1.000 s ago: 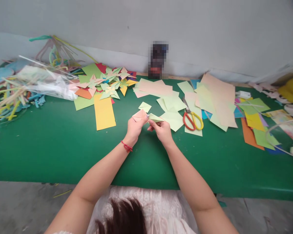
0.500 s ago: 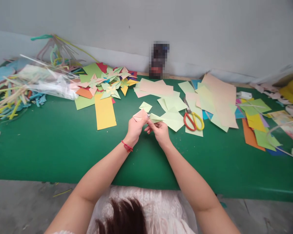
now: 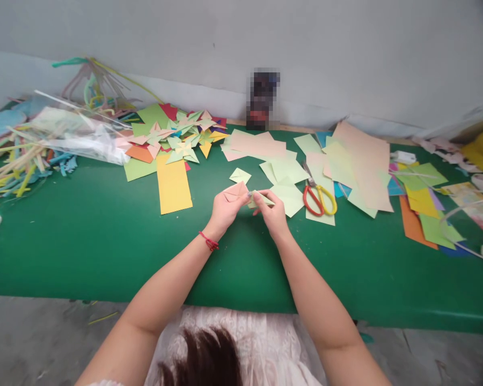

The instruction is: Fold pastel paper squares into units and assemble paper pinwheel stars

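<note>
My left hand is closed on a folded pink paper, its thumb lying along the lower edge. Close beside it, my right hand pinches a folded pale green paper. The two papers meet, or nearly so, at my fingertips; the fingers hide the exact contact. Just beyond them a small folded green paper piece lies flat on the table. Right of my right hand are a pale green sheet and scissors with one red and one yellow handle.
The green table meets a grey wall. Folded paper stars and a yellow sheet lie left of centre. Paper strips heap at far left. Pink sheets and coloured papers lie right. A blurred dark object leans on the wall.
My right hand has shifted slightly right and turned, with the green paper more covered by its fingers. My left hand has moved a little right with the pink paper.
</note>
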A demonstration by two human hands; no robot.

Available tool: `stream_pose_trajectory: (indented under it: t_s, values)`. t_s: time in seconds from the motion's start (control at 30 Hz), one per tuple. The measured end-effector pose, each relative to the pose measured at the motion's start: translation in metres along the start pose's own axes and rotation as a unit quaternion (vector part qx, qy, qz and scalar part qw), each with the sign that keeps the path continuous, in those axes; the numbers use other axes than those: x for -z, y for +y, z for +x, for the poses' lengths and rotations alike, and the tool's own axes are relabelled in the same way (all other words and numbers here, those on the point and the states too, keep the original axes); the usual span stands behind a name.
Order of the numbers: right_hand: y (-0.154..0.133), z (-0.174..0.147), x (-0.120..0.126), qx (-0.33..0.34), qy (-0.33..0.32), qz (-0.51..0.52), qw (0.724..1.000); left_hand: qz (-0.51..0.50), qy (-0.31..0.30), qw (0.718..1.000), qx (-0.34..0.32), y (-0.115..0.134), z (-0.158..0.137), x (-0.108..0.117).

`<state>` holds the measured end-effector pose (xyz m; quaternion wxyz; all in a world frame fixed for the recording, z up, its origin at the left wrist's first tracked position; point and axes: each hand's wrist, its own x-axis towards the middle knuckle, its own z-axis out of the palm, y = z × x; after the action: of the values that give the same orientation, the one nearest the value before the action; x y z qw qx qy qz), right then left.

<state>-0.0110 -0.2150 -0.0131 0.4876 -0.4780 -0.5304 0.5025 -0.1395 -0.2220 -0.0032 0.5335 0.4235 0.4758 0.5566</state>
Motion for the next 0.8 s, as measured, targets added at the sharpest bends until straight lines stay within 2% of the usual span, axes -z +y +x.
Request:
stream_pose_trajectory:
  t_s: [0.13,0.3,0.5,0.7,0.8]
  values:
    - [-0.0045,0.0040,0.0110,0.023,-0.009,-0.052,0.998,0.037,-0.002,0.999,0.018,-0.0046,0.0013,0.0015]
    - [-0.0056,0.0036,0.0121,0.035,-0.037,-0.080,0.995,0.052,-0.010,0.998,0.026,-0.0044,0.0013,0.0022]
    - [-0.0049,0.0007,0.0082,0.061,-0.008,-0.106,0.992,0.039,-0.007,0.999,0.035,-0.0025,0.0008,0.0000]
    - [-0.0052,0.0018,0.0093,0.010,-0.026,-0.059,0.998,0.042,-0.009,0.999,0.030,-0.0006,0.0017,0.0014]
    - [-0.0066,0.0015,0.0095,0.015,-0.030,-0.070,0.997,0.046,-0.010,0.998,0.032,-0.0007,0.0019,0.0020]
